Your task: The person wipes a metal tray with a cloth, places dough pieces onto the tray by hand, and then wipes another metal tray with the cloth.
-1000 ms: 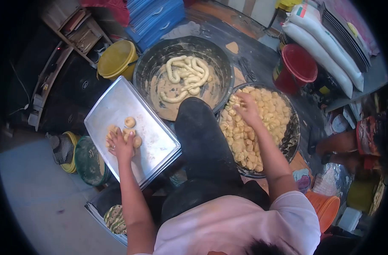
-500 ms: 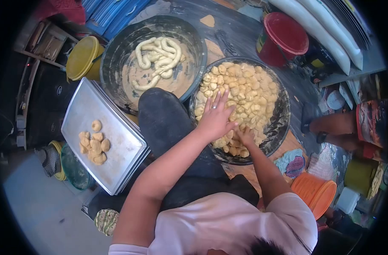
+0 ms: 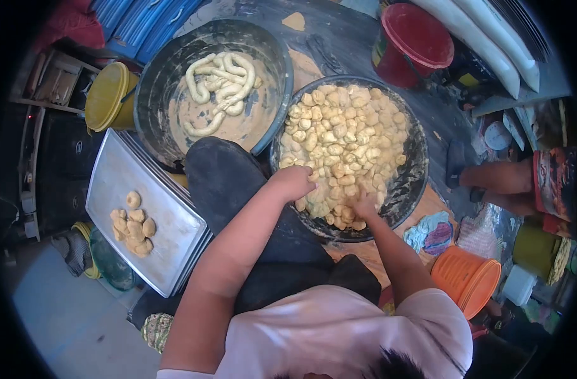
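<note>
A wide black basin [image 3: 415, 187] holds a heap of floured dough balls [image 3: 348, 136]. My left hand [image 3: 293, 184] is at the near left side of the heap, fingers curled inward; what they hold, if anything, is hidden. Low in the same basin, my right hand [image 3: 365, 205] touches the dough balls, its fingers somewhat apart and partly sunk among them. Left of it stands a second dark basin [image 3: 151, 107] with long ropes of dough [image 3: 228, 82] on its floured bottom. Several dough pieces [image 3: 134, 230] lie on the top metal tray [image 3: 175, 234] of a stack.
A yellow bucket [image 3: 108, 95] stands at the left, a red bucket [image 3: 415, 44] at the back right, and an orange bucket [image 3: 462, 278] at the near right. Cloths [image 3: 430, 234] lie beside the basin. Another person's legs [image 3: 500, 177] are at the right.
My left hand has come off the top of the heap toward the near left rim, its spread fingers now curled. My right hand stays low among the dough balls. The view has shifted slightly.
</note>
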### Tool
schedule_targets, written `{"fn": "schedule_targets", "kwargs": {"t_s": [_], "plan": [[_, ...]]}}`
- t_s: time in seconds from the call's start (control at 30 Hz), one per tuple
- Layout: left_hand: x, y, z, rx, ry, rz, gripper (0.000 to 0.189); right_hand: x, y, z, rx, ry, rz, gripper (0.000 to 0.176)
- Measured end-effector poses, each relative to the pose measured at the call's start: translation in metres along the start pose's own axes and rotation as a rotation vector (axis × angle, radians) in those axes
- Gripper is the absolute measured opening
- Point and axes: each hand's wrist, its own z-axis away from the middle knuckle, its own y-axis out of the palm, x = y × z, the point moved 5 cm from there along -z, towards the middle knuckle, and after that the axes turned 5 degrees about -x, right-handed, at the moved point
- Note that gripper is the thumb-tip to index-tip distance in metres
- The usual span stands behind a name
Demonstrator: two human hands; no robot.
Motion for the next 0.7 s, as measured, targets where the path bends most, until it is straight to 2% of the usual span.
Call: {"fn": "schedule_targets", "kwargs": {"t_s": [0.03, 0.07, 0.13, 0.17, 0.2, 0.27, 0.3, 0.33, 0.4, 0.43, 0.47, 0.53, 0.6, 0.67, 0.7], "plan": [[-0.001, -0.001, -0.002, 0.029, -0.023, 0.013, 0.047, 0.029, -0.026, 0.036, 0.042, -0.033, -0.022, 0.101], [-0.003, -0.003, -0.004, 0.025, -0.013, 0.014, 0.047, 0.032, -0.047, 0.042, 0.033, -0.029, -0.018, 0.101], [-0.003, -0.001, -0.005, 0.018, -0.024, 0.028, 0.047, 0.040, -0.063, 0.056, 0.244, -0.222, -0.092, 0.106], [-0.004, 0.003, -0.004, 0.022, -0.023, 0.031, 0.047, 0.039, -0.070, 0.050, 0.292, -0.131, -0.063, 0.113], [-0.004, 0.006, -0.005, 0.005, 0.011, 0.016, 0.048, 0.043, -0.071, 0.039, 0.295, -0.131, -0.063, 0.113], [-0.003, 0.012, 0.000, -0.004, 0.031, 0.001, 0.049, 0.037, -0.068, 0.021, 0.055, 0.063, -0.068, 0.119], [-0.004, 0.010, 0.002, -0.052, 0.061, 0.025, 0.050, 0.039, -0.042, 0.010, -0.037, 0.042, -0.024, 0.122], [-0.005, 0.006, 0.003, -0.103, 0.093, 0.046, 0.051, 0.052, -0.043, 0.017, -0.035, 0.036, -0.026, 0.122], [-0.003, -0.001, 0.006, -0.087, 0.065, 0.066, 0.052, 0.069, -0.040, 0.051, 0.132, 0.009, -0.089, 0.124], [-0.003, -0.005, 0.006, -0.081, 0.043, 0.092, 0.053, 0.076, -0.047, 0.069, 0.148, -0.069, -0.020, 0.127], [-0.004, -0.008, 0.005, -0.090, 0.046, 0.097, 0.053, 0.081, -0.052, 0.073, 0.142, -0.072, -0.012, 0.127], [-0.003, -0.008, 0.003, -0.081, 0.014, 0.113, 0.053, 0.083, -0.054, 0.078, 0.257, -0.016, 0.129, 0.121], [-0.008, -0.003, 0.002, -0.096, 0.050, 0.098, 0.053, 0.081, -0.045, 0.065, 0.179, 0.002, 0.205, 0.116], [-0.005, 0.002, 0.006, -0.093, 0.077, 0.071, 0.053, 0.078, -0.042, 0.058, 0.094, -0.012, 0.149, 0.114], [-0.006, 0.000, 0.010, -0.075, 0.079, 0.086, 0.052, 0.084, -0.050, 0.063, 0.088, 0.000, 0.147, 0.106]]}}
